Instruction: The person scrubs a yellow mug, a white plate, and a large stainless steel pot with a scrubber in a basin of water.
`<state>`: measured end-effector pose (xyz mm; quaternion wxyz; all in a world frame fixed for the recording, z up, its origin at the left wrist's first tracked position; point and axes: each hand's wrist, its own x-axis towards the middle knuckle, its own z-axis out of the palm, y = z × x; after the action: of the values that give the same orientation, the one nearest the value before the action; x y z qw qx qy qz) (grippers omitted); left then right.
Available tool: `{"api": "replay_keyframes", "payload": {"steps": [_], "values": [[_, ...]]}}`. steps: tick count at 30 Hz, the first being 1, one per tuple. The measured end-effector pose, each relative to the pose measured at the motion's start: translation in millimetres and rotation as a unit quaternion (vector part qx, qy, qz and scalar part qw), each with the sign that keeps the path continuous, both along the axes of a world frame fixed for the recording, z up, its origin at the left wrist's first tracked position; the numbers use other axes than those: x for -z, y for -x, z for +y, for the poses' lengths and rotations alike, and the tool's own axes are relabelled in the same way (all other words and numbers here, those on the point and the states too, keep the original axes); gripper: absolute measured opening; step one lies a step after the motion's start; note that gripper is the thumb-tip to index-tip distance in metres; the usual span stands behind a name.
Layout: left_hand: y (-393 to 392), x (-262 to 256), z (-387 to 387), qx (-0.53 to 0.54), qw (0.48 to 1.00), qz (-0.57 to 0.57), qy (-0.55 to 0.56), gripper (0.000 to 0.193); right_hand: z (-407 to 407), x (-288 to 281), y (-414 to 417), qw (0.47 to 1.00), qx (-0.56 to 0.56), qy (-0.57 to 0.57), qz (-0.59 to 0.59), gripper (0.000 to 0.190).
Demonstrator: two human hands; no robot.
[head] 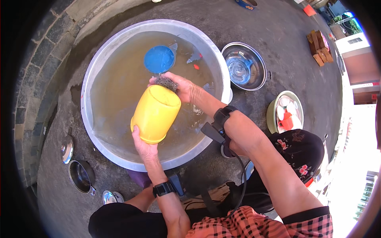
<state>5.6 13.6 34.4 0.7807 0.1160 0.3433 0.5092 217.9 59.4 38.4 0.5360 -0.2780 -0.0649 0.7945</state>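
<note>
A yellow plastic container (156, 111) is tilted over a wide metal basin (221, 68) of murky water, its base turned away from me. My left hand (145, 145) grips the container by its rim end. In my right hand (183, 87) is a dark wire scouring pad (166, 83), close by the container's base; I cannot tell whether the pad touches it. Just beyond the pad, a round blue plastic item (159, 59) lies in the water. Small red scraps (196, 67) float to its right.
Right of the basin sit a stainless steel pot (262, 64) and a pale green tub (271, 116) holding dishes and a red cup (286, 121). A small pot (80, 177) and a lid (68, 149) lie at left. A brick wall (50, 56) curves along the left; wooden blocks (320, 49) stand far right.
</note>
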Motion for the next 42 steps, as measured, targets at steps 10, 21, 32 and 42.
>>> {"api": "replay_keyframes", "payload": {"steps": [10, 21, 32, 42], "values": [[6.6, -2.2, 9.5, -0.009, 0.998, 0.057, -0.02, 0.052, -9.1, -55.0, 35.0, 0.81, -0.028, -0.194, -0.552, 0.046], [9.6, 4.5, 12.8, -0.033, 0.998, 0.05, -0.014, 0.043, -25.9, -30.2, 32.3, 0.793, 0.043, -0.172, -0.582, 0.016], [6.4, 9.8, 11.3, -0.008, 0.999, 0.047, 0.011, 0.047, -27.7, -14.1, 24.9, 0.785, 0.032, -0.214, -0.58, 0.017], [-7.3, -2.5, 12.4, 0.001, 0.999, 0.031, 0.004, 0.045, -22.4, -4.1, 4.4, 0.787, 0.036, -0.188, -0.587, 0.02]]}}
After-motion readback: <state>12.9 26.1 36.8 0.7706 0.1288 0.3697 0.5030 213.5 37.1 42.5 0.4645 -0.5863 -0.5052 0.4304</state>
